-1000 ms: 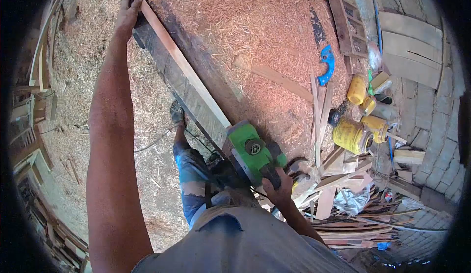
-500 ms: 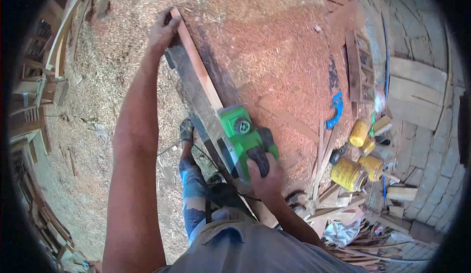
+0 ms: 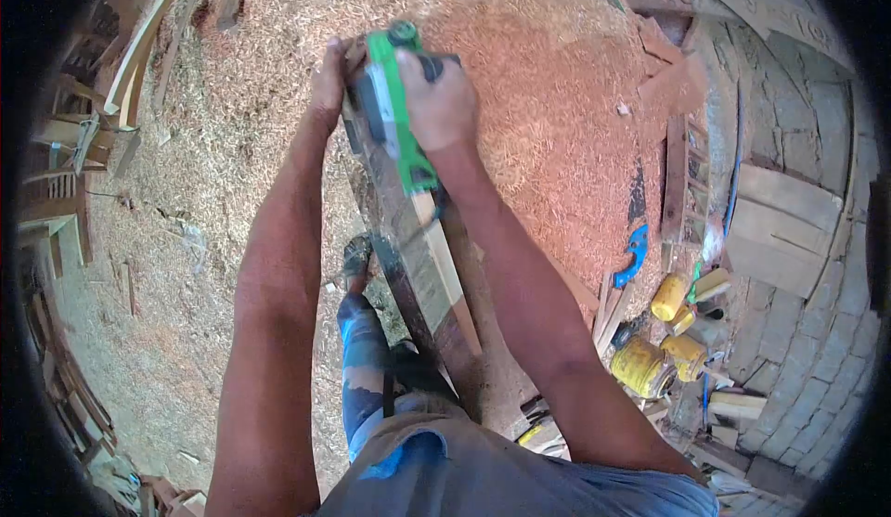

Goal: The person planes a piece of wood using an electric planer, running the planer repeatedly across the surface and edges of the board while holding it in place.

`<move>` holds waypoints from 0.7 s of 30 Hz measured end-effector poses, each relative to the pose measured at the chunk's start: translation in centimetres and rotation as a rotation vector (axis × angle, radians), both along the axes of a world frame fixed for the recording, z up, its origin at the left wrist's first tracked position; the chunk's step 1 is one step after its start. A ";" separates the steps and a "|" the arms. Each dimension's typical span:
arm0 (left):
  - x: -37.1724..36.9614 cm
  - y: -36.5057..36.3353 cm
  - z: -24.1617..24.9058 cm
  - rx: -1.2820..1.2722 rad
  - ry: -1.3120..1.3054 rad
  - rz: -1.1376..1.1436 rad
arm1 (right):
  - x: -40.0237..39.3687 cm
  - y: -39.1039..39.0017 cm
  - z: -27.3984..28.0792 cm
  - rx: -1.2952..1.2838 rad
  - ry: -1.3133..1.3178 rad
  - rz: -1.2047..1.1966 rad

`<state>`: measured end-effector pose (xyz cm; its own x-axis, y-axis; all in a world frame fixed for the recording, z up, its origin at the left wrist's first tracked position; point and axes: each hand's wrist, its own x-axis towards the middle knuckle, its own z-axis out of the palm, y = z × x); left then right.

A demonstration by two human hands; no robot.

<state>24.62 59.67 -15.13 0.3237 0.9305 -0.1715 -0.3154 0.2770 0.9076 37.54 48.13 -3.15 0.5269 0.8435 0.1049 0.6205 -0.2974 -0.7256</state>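
Note:
My right hand (image 3: pixel 443 101) is closed around the handle of a green electric hand planer (image 3: pixel 392 113). The planer sits at the far end of a narrow wooden strip (image 3: pixel 448 280), covering much of that part. The strip lies lengthwise on a dark, worn wooden bench (image 3: pixel 390 192). My left hand (image 3: pixel 329 81) grips the strip's far end, just left of the planer's front; its fingers are partly hidden there.
Wood shavings (image 3: pixel 548 146) cover the floor around the bench. On the right lie a blue-handled saw (image 3: pixel 632 255), a yellow jug (image 3: pixel 642 367) with other yellow containers, and a wooden frame (image 3: pixel 675 178). Timber pieces (image 3: pixel 70 229) are stacked at the left.
My right hand has pushed the planer along the strip from the near end to the far end, close to my left hand. The left hand stays at the far end.

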 end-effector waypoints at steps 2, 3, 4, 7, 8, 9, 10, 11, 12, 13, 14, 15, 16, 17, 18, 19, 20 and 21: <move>0.3 -0.1 -0.6 0.003 0.040 0.049 | 0.1 1.3 0.3 -0.007 -0.024 0.001; 0.0 0.6 -2.1 0.026 0.032 -0.007 | 0.2 0.3 0.6 -0.024 -0.033 -0.006; 0.2 1.0 -2.7 0.005 0.036 0.004 | 0.2 -2.0 1.0 -0.059 0.029 0.004; 0.5 0.7 -3.4 0.261 0.501 -0.006 | 0.0 -10.4 2.4 -0.073 0.092 0.039; 0.7 0.5 -3.6 0.403 0.726 -0.012 | -0.2 -14.7 2.0 -0.056 0.036 0.044; 0.8 0.5 -3.9 0.411 0.699 0.005 | -0.3 -19.4 2.1 -0.135 0.041 0.015; 1.0 0.6 -4.3 0.420 0.674 0.022 | -0.4 -24.6 2.3 -0.213 0.049 -0.016; 1.3 0.3 -4.4 0.429 0.649 0.035 | -0.2 -30.2 2.5 -0.324 0.098 -0.016; 1.5 -0.4 -3.7 0.439 0.548 0.039 | -0.5 -36.0 2.5 -0.431 0.096 -0.043; 1.6 0.5 -4.9 0.413 0.471 0.016 | -1.0 -41.3 2.7 -0.407 0.066 -0.052; 1.6 1.7 -6.6 0.451 0.473 0.020 | -0.3 -46.6 1.7 -0.429 0.055 -0.005; 1.6 2.3 -7.3 0.491 0.477 0.033 | -0.3 -50.9 2.2 -0.427 0.127 -0.035; 1.6 1.9 -6.9 0.458 0.459 -0.004 | -0.7 -54.1 2.5 -0.429 0.202 -0.070; 1.3 1.6 -5.9 0.422 0.442 -0.038 | -0.7 -55.8 2.4 -0.436 0.205 -0.092; 1.3 1.6 -5.4 0.388 0.422 -0.071 | -0.8 -56.6 2.3 -0.443 0.205 -0.114; 1.6 1.8 -5.8 0.407 0.417 -0.089 | -1.1 -57.3 2.2 -0.454 0.206 -0.141; 1.4 2.5 -6.1 0.427 0.414 -0.092 | -1.0 -57.2 1.8 -0.415 0.175 -0.138; 0.7 3.0 -6.4 0.444 0.415 -0.091 | -1.3 -56.0 1.9 -0.379 0.146 -0.129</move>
